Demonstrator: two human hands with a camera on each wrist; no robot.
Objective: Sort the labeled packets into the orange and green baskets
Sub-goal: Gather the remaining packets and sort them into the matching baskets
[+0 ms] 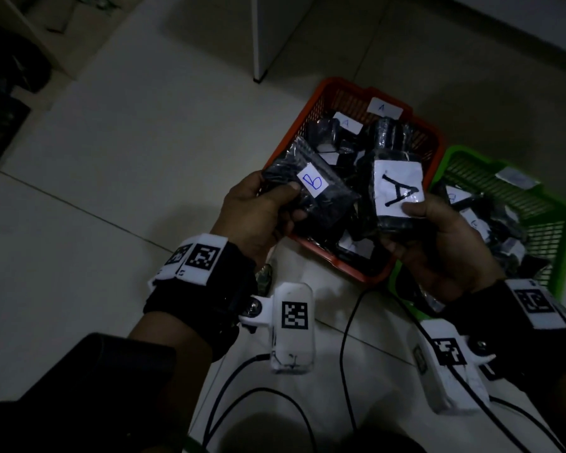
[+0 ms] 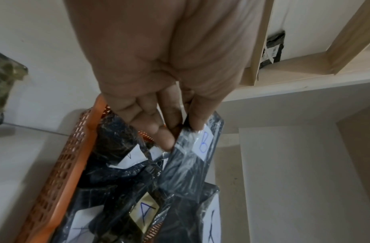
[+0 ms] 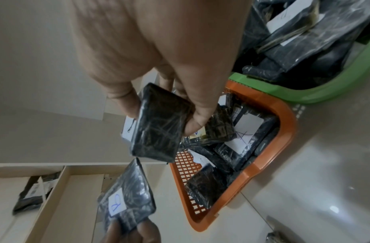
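My left hand (image 1: 265,207) pinches a flat black packet labelled B (image 1: 311,183) by its near edge, thumb on top, above the left side of the orange basket (image 1: 294,135). In the left wrist view the B packet (image 2: 192,157) hangs from my fingers (image 2: 159,131) over the orange basket (image 2: 61,164). My right hand (image 1: 438,237) grips a thick black packet labelled A (image 1: 396,191) over the orange basket's right side. The right wrist view shows the A packet (image 3: 159,123) from its unlabelled side. The green basket (image 1: 562,223) stands to the right, and both baskets hold several black packets.
The baskets sit side by side on a pale tiled floor (image 1: 128,142). A white furniture panel (image 1: 275,34) stands behind the orange basket. Black cables (image 1: 343,338) trail across the floor near me. Open wooden shelving (image 3: 55,189) holds another dark packet (image 3: 32,192).
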